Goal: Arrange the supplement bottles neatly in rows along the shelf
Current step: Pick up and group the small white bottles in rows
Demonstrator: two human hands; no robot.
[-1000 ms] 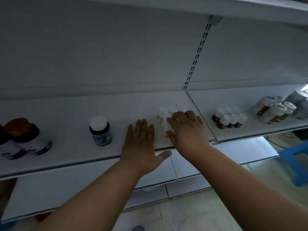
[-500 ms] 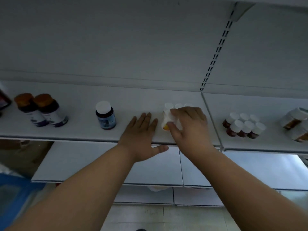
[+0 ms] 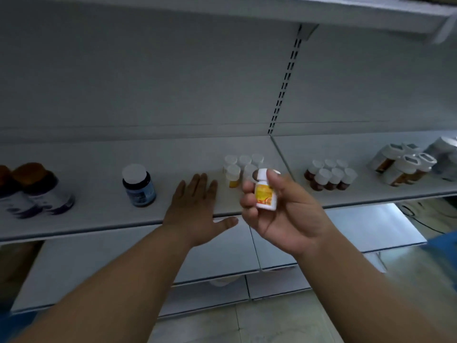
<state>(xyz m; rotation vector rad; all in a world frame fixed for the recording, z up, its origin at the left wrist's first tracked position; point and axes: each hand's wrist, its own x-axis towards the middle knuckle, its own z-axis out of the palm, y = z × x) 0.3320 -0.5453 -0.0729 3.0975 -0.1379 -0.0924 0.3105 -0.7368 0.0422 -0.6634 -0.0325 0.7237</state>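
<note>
While gripped between thumb and curled fingers of the right hand [image 3: 282,209], held up in front of the shelf [image 3: 99,216] and off its surface, tilted a little, label toward the camera: small white bottle with yellow-orange label [image 3: 265,191]. Left hand [image 3: 195,206] flat, palm down, fingers straight on the shelf edge, holding nothing, just left of the cluster of white-capped bottles [image 3: 241,169]. Best done, by judgement, by turning the label forward, lowering upright into the front-row gap beside that cluster, and letting go only once seated, without knocking neighbours. Bottles all capped, contents mostly hidden; amber showing through the lower part of the front-left one. Further right, brown bottles with white caps [image 3: 330,174] in two tidy rows; beyond, larger white-lidded bottles [image 3: 403,167] leaning or toppled. Left, a dark bottle with blue label [image 3: 138,185], and blurred orange-capped bottles [image 3: 39,191] at the frame edge
</note>
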